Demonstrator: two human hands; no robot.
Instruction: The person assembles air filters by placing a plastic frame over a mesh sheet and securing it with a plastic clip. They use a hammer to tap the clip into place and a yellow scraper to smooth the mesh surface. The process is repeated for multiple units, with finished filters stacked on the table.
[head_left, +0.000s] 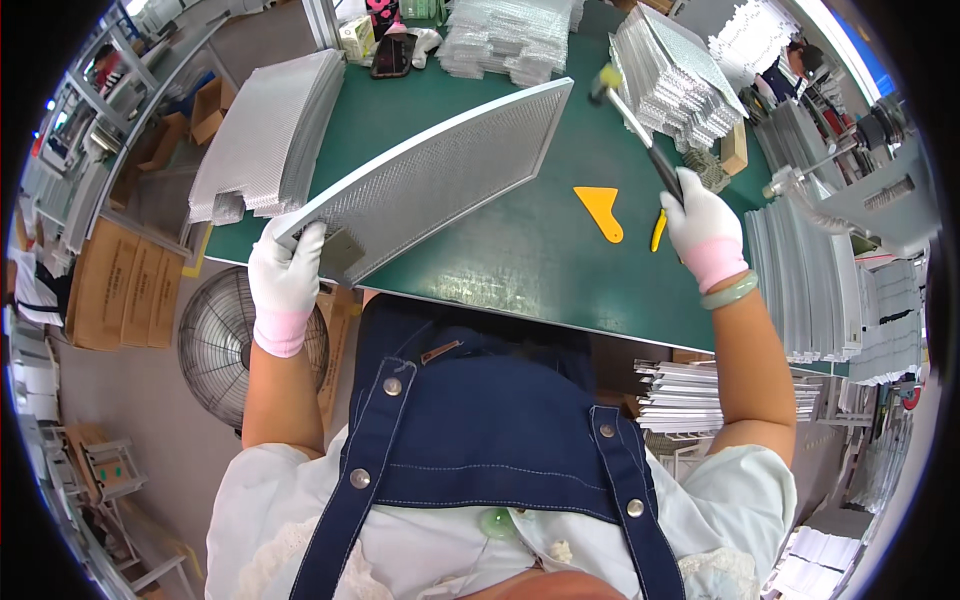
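Gloved in white with a pink cuff, my left hand (pixel 285 280) grips the near left corner of a framed metal mesh panel (pixel 430 190). The panel stands tilted on its long edge over the green table (pixel 480 268). In my right hand (pixel 704 225), also gloved, is the black handle of a hammer (pixel 640 130), its yellow-tipped head raised toward the far side and slightly blurred. A yellow flat scraper (pixel 600 212) lies between the panel and my right hand. Beside that hand a yellow-handled tool (pixel 658 230) is partly hidden.
Stacks of mesh sheets stand at the left (pixel 270 130), far middle (pixel 510 35) and far right (pixel 675 80). A phone (pixel 393 55) lies at the back. White frame pieces (pixel 800 275) are stacked on the right. A floor fan (pixel 235 335) and cardboard boxes (pixel 120 285) stand left of the table.
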